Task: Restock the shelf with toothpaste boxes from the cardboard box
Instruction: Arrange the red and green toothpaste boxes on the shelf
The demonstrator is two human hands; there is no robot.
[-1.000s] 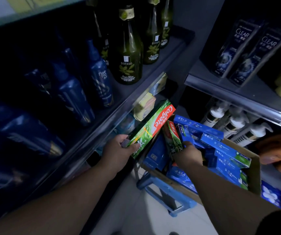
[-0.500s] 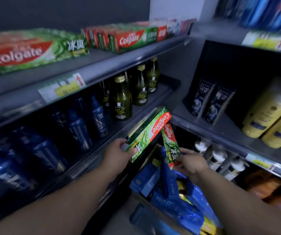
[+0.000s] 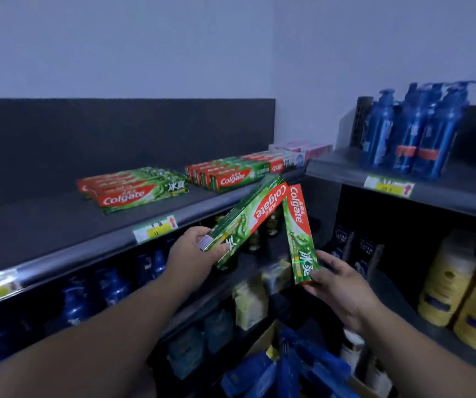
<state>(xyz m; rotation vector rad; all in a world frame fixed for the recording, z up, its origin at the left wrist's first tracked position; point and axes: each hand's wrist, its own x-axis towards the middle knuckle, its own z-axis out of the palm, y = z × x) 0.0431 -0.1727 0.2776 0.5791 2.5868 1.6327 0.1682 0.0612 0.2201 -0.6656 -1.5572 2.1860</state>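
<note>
A person's left hand (image 3: 193,251) and right hand (image 3: 337,285) are raised in front of a dark grey metal shop shelf (image 3: 44,225). The left grip is closed round the lower end of a long green-and-red cardboard toothpaste box (image 3: 248,219), thumb on its front face. It may be two boxes stacked; I cannot tell. Its long axis slants from lower left to upper right, the red Colgate end aimed at the shelf's front edge, probably so it can slide in lengthwise.

The right grip pinches the bottom of a second green-and-red toothpaste box (image 3: 300,234). This one stands almost upright, leaning slightly left, red end up, its top just beside the first box. Both are held in the air, not yet on the shelf.

Matching boxes (image 3: 133,189) lie flat in rows on the shelf, long sides facing out, with bare space to their left. The brown cardboard box (image 3: 263,338) sits low between the arms, holding blue packets (image 3: 288,369).
</note>
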